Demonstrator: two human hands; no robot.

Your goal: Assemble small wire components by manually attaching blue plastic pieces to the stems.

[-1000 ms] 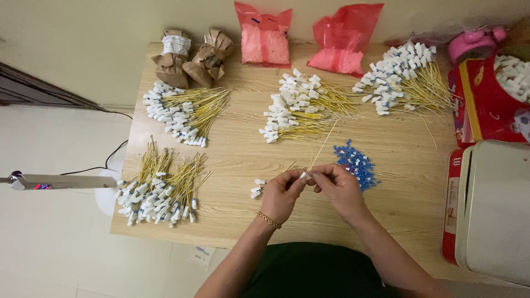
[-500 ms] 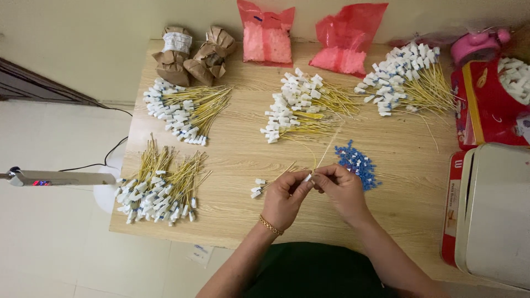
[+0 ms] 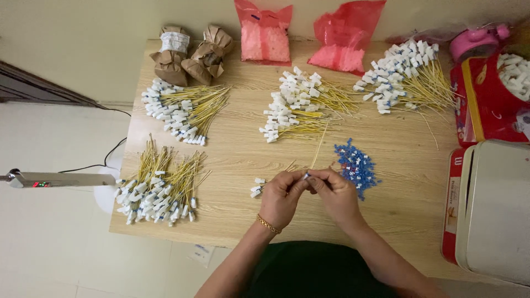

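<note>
Both hands met over the near middle of the wooden worktop (image 3: pixel 386 221). The left hand (image 3: pixel 280 197) and the right hand (image 3: pixel 337 194) pinched, between their fingertips, a thin yellow stick (image 3: pixel 317 152) with a small white and blue cap (image 3: pixel 306 175) at its near end; the stick slanted away from the hands toward the far side. How the cap sat on the stick was too small to make out, and the fingers hid most of it. Just beside the right hand lay a heap of small blue pieces (image 3: pixel 356 167). A few loose white caps (image 3: pixel 256 187) lay by the left hand, partly hidden by it. Bundles of capped yellow sticks lay at the near left (image 3: pixel 160 187), far left (image 3: pixel 185 110), middle (image 3: pixel 298 105) and far right (image 3: pixel 406 74). Two pink bags (image 3: pixel 265 36) and brown paper parcels (image 3: pixel 190 55) stood at the far edge. A red box (image 3: pixel 486 105) and a pale case (image 3: pixel 494 209) at the right were cut off by the frame.
</note>
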